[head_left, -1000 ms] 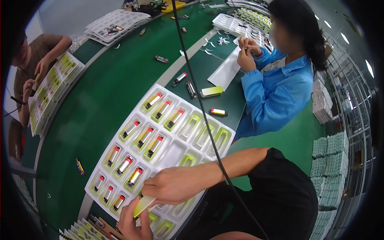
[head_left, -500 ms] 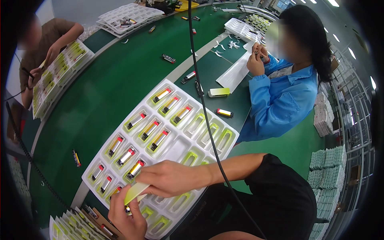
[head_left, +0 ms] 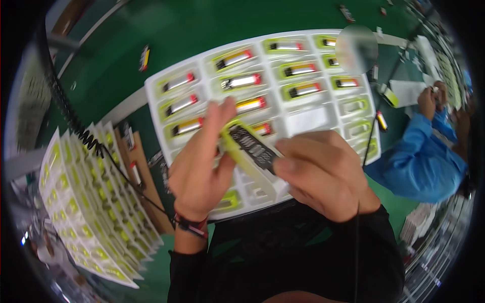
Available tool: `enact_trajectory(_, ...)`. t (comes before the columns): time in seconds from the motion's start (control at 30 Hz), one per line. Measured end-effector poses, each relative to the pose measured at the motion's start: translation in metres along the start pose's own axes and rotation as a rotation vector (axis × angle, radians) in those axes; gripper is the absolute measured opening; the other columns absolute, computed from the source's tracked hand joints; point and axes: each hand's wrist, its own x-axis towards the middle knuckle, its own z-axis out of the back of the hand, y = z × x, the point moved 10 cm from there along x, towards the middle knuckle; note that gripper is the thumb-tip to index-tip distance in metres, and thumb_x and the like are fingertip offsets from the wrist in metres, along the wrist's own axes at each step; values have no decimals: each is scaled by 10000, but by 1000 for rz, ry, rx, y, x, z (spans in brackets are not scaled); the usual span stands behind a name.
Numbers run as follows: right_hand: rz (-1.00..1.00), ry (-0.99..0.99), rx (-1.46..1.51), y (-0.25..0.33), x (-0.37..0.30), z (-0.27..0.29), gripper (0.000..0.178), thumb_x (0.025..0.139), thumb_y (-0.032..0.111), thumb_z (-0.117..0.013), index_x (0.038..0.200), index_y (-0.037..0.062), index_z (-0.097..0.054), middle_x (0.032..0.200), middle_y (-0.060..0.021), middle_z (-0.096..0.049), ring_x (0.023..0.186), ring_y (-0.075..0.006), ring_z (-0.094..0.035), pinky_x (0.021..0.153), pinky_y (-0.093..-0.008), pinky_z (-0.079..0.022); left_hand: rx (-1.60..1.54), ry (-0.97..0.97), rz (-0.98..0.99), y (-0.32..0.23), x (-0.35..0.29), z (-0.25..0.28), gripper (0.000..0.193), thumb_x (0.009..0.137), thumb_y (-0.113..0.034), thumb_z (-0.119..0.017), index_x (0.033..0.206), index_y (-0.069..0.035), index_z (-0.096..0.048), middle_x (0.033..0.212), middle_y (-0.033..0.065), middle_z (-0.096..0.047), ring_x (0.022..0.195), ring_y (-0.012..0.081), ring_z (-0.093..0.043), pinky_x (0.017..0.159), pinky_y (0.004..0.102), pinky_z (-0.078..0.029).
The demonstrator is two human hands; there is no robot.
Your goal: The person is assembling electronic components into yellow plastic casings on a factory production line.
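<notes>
In front of me a casing (head_left: 258,178), yellow-green fading to white, slants above the tray. A flat black part with pale printing (head_left: 250,145) lies along its open side. My right hand (head_left: 323,169) pinches the casing's lower right end, with fingertips against the black part. Beside the upper left end, my left hand (head_left: 199,164) has its fingers stretched out and its thumb apart, somewhat blurred. Below the hands, a white compartment tray (head_left: 307,121) holds several yellow-green casings with small silver or yellow cylindrical cells (head_left: 241,81) with red ends. My hands hide part of its near rows.
A stack of trays with yellow-green pieces (head_left: 86,202) stands at left, beside a brown board (head_left: 151,202). Loose cells, one at far left (head_left: 144,58), lie on the green table. A co-worker in a blue sleeve (head_left: 424,156) sits at right. A dark coiled cable (head_left: 88,141) hangs at left.
The view has swung, bringing the tray stack fully into sight. My left fingers have straightened from their curled grasp. My right hand now grips the casing's right end, and the black part shows.
</notes>
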Motion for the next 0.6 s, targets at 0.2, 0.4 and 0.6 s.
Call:
enact_trajectory(0.2,86,-74,-14,17,3,-10,373,644,-55,-748,989,-43,-609,899,-207,-629,622,-272,-633,510,-294,-535,-357,-135,203,21,-10,3,621,705,173,-643,1300,71,-498,1190,198,-658,1106,294,-652,885,312,-539)
enact_trajectory(0.4,-41,168,-65,-5,-4,-7,473,589,-3,-770,1043,-37,-641,898,-184,-620,705,-262,-626,553,-326,-518,-298,-72,106,19,-13,7,456,692,126,-698,1130,22,-618,1108,184,-684,949,274,-693,762,311,-553)
enact_trajectory(0.6,-259,193,-132,-38,-25,-1,355,620,52,-752,956,-20,-662,856,-134,-615,655,-224,-587,537,-301,-472,-16,95,39,-6,-5,-12,463,626,35,-773,1073,-26,-671,889,124,-677,718,258,-650,630,302,-520)
